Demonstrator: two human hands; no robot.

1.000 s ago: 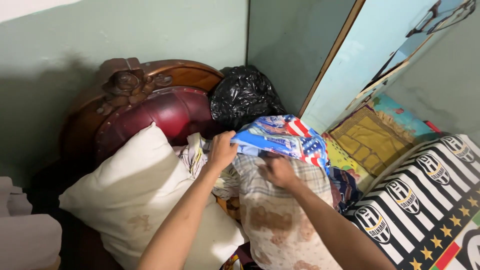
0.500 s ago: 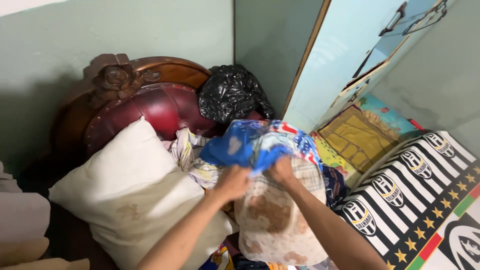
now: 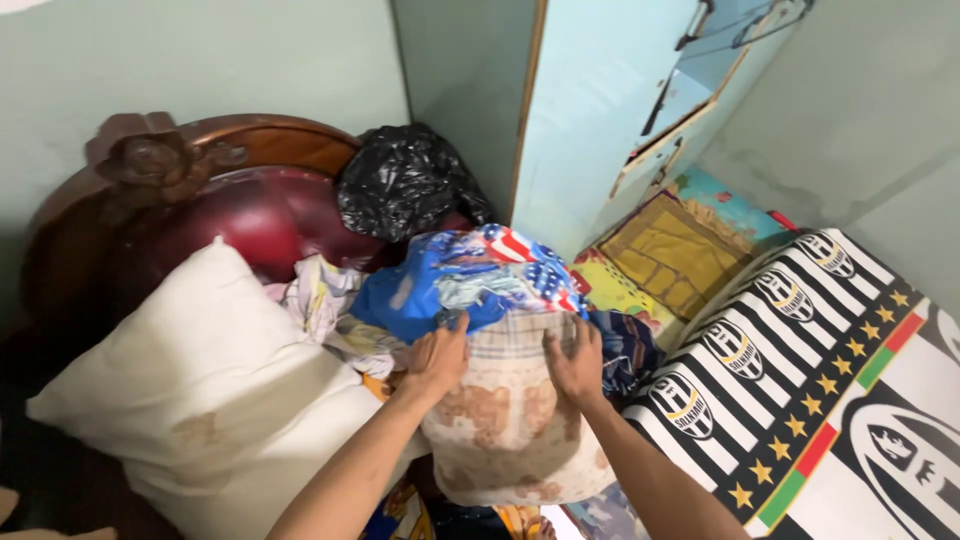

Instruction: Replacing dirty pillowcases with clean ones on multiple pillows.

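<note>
Fingers of both hands press flat and spread against one stained, brown-blotched cream pillow (image 3: pixel 505 430), the left hand (image 3: pixel 437 357) on its upper left face and the right hand (image 3: pixel 577 362) on its upper right; neither hand is closed around anything. That pillow stands roughly on end, its long axis running away from the person, its far end tucked into one blue printed pillowcase with red-and-white stripes and stars (image 3: pixel 455 280) bunched just beyond the fingertips. So the case holds only the top of the pillow. Left of the left hand lies one larger plain cream pillow (image 3: pixel 200 390), with crumpled pale patterned cloth (image 3: pixel 325 305) between. Beyond the fingers sits one tied black plastic bag (image 3: pixel 400 180), its contents hidden, against a carved wooden headboard with dark red padding (image 3: pixel 215 200). Right of the right hand spreads a black-and-white striped sheet with gold stars (image 3: pixel 820 360).
</note>
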